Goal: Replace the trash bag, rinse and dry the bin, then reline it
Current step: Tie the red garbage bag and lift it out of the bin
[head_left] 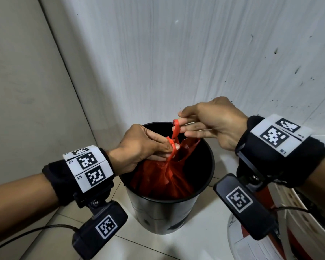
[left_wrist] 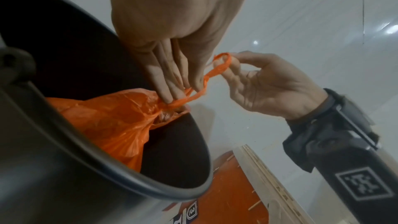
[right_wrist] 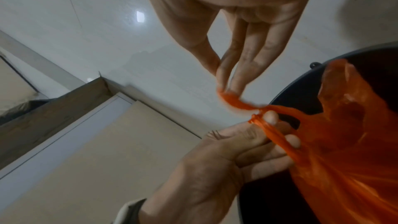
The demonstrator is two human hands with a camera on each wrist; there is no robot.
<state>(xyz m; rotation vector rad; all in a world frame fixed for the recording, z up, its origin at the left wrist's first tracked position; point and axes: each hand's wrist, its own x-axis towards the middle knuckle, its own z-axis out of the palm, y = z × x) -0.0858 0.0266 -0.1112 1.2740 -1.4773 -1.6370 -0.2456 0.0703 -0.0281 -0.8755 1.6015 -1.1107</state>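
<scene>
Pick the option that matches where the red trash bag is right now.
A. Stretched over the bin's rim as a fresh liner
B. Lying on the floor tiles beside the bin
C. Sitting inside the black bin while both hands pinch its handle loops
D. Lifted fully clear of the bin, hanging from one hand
C. The red trash bag sits inside the black bin, while the left hand and right hand each pinch a handle loop above it.

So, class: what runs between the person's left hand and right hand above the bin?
A twisted orange bag handle spans from the left hand to the right hand, over the black bin; clearest in the left wrist view.
</scene>
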